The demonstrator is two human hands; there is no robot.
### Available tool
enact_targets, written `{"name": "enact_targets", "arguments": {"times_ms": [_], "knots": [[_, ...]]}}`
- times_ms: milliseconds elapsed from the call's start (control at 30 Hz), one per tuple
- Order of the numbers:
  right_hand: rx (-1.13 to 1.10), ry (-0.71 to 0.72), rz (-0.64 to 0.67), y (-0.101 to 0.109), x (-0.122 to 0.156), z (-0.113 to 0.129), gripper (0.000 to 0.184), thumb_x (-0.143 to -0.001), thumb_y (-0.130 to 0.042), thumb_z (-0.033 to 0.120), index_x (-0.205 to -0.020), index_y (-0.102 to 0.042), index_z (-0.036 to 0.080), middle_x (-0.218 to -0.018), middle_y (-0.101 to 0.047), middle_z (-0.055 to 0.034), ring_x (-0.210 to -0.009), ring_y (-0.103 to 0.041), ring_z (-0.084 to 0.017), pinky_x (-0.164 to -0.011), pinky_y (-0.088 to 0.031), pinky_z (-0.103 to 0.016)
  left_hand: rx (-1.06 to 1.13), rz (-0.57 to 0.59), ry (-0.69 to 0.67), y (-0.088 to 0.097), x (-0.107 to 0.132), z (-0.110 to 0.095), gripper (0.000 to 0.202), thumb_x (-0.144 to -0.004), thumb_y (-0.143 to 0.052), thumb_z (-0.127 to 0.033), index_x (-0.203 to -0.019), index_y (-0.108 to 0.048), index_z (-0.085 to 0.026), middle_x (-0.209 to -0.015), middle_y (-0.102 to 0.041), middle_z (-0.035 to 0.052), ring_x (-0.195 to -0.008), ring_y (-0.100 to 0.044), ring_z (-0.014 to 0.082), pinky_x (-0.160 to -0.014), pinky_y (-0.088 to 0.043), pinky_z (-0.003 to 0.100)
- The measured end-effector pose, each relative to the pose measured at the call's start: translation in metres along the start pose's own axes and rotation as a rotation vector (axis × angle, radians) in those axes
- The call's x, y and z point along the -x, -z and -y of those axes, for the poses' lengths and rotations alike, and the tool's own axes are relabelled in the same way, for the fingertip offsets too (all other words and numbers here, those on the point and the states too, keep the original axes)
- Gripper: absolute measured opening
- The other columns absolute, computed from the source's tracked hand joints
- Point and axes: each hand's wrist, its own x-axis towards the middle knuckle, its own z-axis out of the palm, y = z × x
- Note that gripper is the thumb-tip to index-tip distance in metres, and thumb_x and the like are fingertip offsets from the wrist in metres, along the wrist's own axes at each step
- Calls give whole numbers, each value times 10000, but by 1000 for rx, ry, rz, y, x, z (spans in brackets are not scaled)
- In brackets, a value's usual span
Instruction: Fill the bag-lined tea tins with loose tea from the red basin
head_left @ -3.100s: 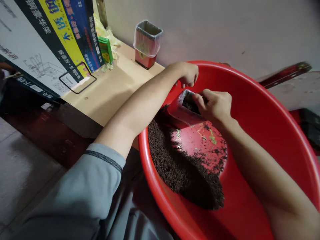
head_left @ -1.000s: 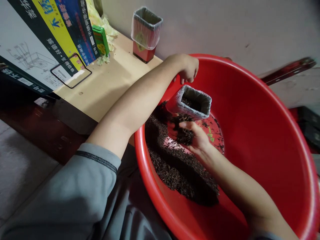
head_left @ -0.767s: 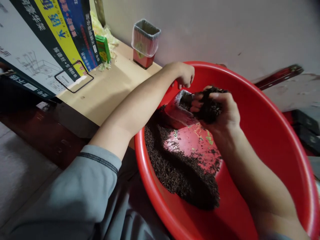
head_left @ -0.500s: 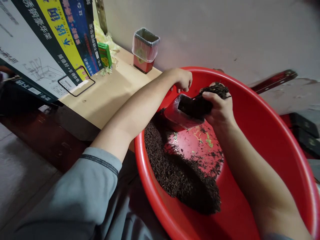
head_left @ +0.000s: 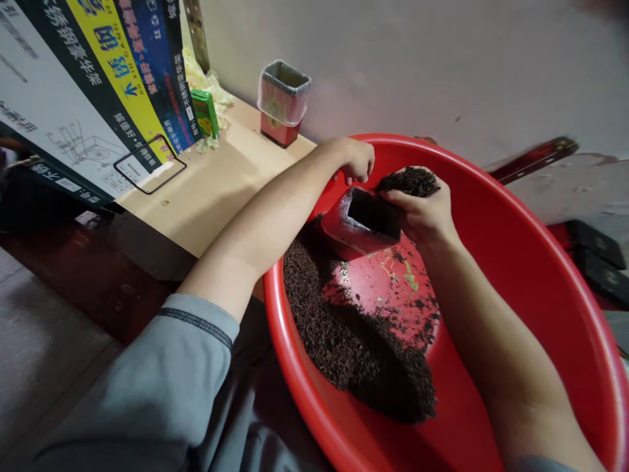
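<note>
A big red basin (head_left: 540, 275) holds a heap of dark loose tea leaves (head_left: 354, 347) along its left side. A small red box lined with a clear plastic bag (head_left: 356, 226) tilts inside the basin, its mouth facing me. My left hand (head_left: 356, 160) reaches over the basin's far rim and pinches the bag's upper edge with curled fingers. My right hand (head_left: 422, 210) is cupped at the box's mouth with a handful of tea leaves on and under its fingers.
A wooden table (head_left: 216, 190) at left carries a second bag-lined red box (head_left: 282, 101), a green packet (head_left: 205, 113) and a large printed carton (head_left: 83, 92). A grey wall stands behind. Green scraps lie on the basin's bare floor (head_left: 393, 282).
My right hand scooped tea leaves from the heap, lifted them to the small box, and now presses them at its mouth. My left hand kept its hold on the bag's edge.
</note>
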Motion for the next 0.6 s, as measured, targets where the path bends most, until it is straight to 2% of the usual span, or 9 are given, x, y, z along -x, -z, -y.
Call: {"name": "enact_targets", "arguments": {"times_ms": [133,233,333,467,600], "knots": [[385,-21,227,11,-1,10,405,-483,-907,245,-849,-745,185,-865,-756,-34,-805,-671,-199,-853,-548,-398,7,11,-1,-1,0,0,540,-855,-620,-199,-1393,-640,-239,-1251,-719,55,-1159,-629,281,-932,-507,361],[640,109,376,19,-6,16,320,-587,-882,291,-870,-758,209,-861,-751,-33,-763,-676,-205,-776,-539,-381,13,4,7,-1,-1,0,545,-854,-645,-215,-1398,-640,-245,-1255,-715,58,-1187,-614,291,-942,-495,365],[804,308,388,21,-8,16,145,-751,-796,367,-784,-742,237,-785,-726,-32,-703,-654,-203,-708,-498,-360,15,-5,20,-1,-2,0,552,-839,-682,-239,-1389,-648,-275,-1231,-724,44,-1213,-596,305,-946,-488,371],[1057,464,377,19,-2,6,276,-858,-695,479,-707,-694,248,-679,-671,-44,-664,-617,-212,-639,-440,-352,15,-4,24,-1,-1,0,554,-835,-687,-245,-1386,-649,-290,-1253,-720,41,-1218,-600,300,-942,-494,363],[1067,584,363,22,3,-2,283,-936,-589,484,-891,-723,239,-881,-715,-78,-742,-631,-214,-672,-469,-353,20,2,17,-1,-1,-1,551,-837,-689,-232,-1384,-649,-269,-1274,-717,53,-1215,-615,294,-937,-504,350]]}}
